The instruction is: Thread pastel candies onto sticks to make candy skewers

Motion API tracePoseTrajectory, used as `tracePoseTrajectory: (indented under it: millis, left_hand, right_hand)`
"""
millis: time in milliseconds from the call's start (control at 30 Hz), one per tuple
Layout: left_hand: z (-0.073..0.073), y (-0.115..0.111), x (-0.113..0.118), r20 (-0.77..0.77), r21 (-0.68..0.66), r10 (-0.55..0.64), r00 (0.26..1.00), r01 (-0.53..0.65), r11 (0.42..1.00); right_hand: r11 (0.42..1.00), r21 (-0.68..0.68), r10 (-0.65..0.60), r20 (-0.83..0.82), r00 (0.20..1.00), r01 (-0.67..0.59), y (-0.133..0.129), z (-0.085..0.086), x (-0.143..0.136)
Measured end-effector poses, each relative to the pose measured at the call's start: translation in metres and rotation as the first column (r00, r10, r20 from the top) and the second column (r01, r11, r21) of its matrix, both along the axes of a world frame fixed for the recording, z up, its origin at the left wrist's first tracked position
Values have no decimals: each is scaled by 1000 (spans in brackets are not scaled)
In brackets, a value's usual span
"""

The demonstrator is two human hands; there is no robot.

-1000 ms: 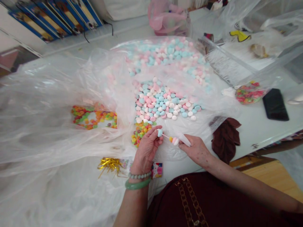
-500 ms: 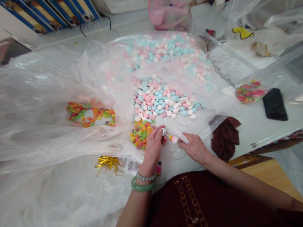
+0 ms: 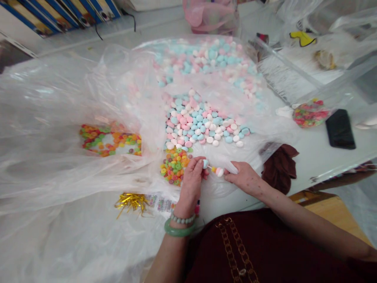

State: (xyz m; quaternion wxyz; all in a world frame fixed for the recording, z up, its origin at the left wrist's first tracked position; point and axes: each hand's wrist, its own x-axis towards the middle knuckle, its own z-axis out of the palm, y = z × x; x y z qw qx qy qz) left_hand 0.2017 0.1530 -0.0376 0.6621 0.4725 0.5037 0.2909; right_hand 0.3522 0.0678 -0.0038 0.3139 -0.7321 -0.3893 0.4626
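Observation:
Between the fingertips of my left hand [image 3: 193, 177] is a light blue candy [image 3: 205, 164], close to the tip of a thin white stick. My right hand [image 3: 243, 177] is closed on the other end of that stick [image 3: 209, 167], which carries a yellow piece and a pink-and-white candy [image 3: 219, 171]. A white strip [image 3: 231, 165] lies along my right fingers. Ring-shaped colourful candies [image 3: 174, 165] are just left of my left hand. Beyond both hands spreads a pile of pink, blue and white candies [image 3: 203, 125] on clear plastic.
Clear plastic sheeting [image 3: 59, 165] covers the left side, with gold tinsel [image 3: 133, 202] near the front. At right are a brown cloth [image 3: 281, 167], a black phone [image 3: 341, 129] and a bag of colourful candies [image 3: 310, 114]. A pink bag [image 3: 210, 17] stands at the back.
My right hand has shifted slightly right, and the yellow piece and pink-and-white candy with it. The light blue candy is a little further right at my left fingertips. The view has moved slightly.

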Motion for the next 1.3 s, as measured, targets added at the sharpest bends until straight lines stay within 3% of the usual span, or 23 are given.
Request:
tracePoseTrajectory:
  millis: [100, 433, 667, 767, 833, 900, 1000, 1100, 1167, 1300]
  left_hand:
    - [-2, -4, 0, 31, -7, -23, 999, 24, 1000]
    - [1, -23, 9, -377, 302, 25, 926, 97, 948]
    - [8, -23, 15, -465, 358, -30, 885, 219, 908]
    - [14, -27, 4, -490, 360, -60, 870, 264, 895]
    - [17, -32, -11, -550, 399, -39, 834, 303, 865]
    - [17, -36, -29, -639, 476, 71, 766, 322, 818]
    - [13, -36, -51, -796, 518, 250, 551, 407, 753]
    - [9, -32, -59, -904, 412, 251, 347, 544, 731]
    - [8, -31, -59, -914, 396, 245, 324, 578, 713]
    - [6, -31, -54, -858, 483, 271, 436, 506, 715]
  right_hand:
    - [1000, -1, 5, -6, 1000, -5, -2, -3, -3]
    - [989, -68, -133, -82, 988, 128, 3, -12, -15]
    - [989, 48, -138, -7, 990, 138, 19, -21, -28]
    - [991, -1, -135, -50, 990, 135, 19, -16, -27]
    - [989, -63, -140, -136, 981, 132, 12, -12, -22]
    - [982, -103, -173, -190, 966, 156, 3, -10, -17]
    - [970, -117, -234, -211, 949, 213, -8, -9, -13]
    - [967, -115, -250, -236, 939, 228, -10, -10, -14]
    - [967, -108, -253, -259, 932, 232, -10, -9, -15]
    - [965, -87, -262, -283, 923, 247, -9, -9, -12]
